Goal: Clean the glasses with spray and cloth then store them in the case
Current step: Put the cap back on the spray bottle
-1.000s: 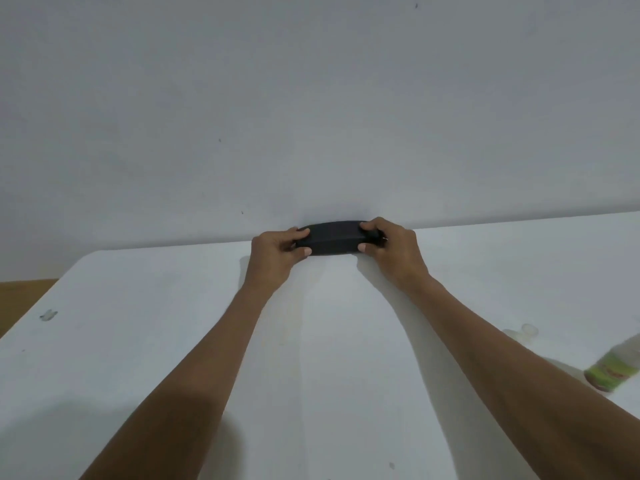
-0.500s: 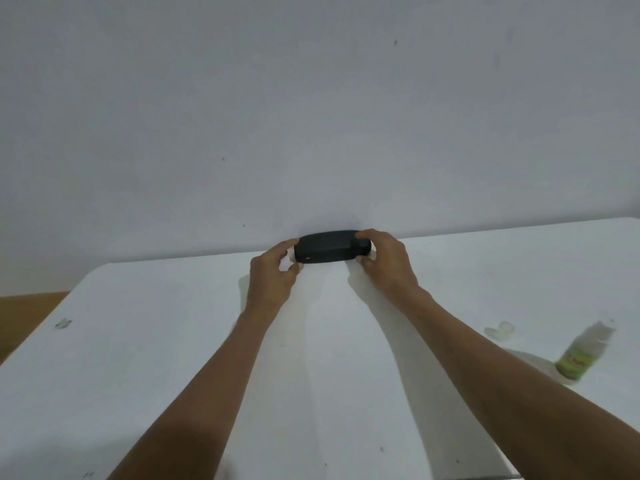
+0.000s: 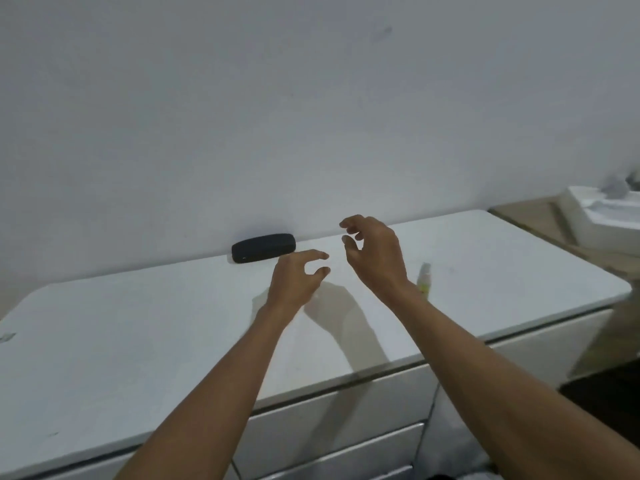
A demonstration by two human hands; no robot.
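Observation:
The black glasses case [image 3: 263,248] lies closed on the white tabletop [image 3: 138,323], against the back wall. My left hand [image 3: 298,278] hovers just right of the case, fingers apart and curled, holding nothing. My right hand [image 3: 375,252] floats further right and a little higher, also empty with fingers spread. Behind my right wrist, a small spray bottle [image 3: 424,279] with a green label stands on the table, partly hidden. The glasses and the cloth are not visible.
The table has drawers [image 3: 346,427] along its front edge. A wooden surface [image 3: 540,223] at the right carries a white box [image 3: 602,220]. A small mark [image 3: 7,337] sits at the table's left edge.
Both hands have let go of the case and drawn back to the right of it. The case now rests alone at the wall. The camera has pulled back and turned.

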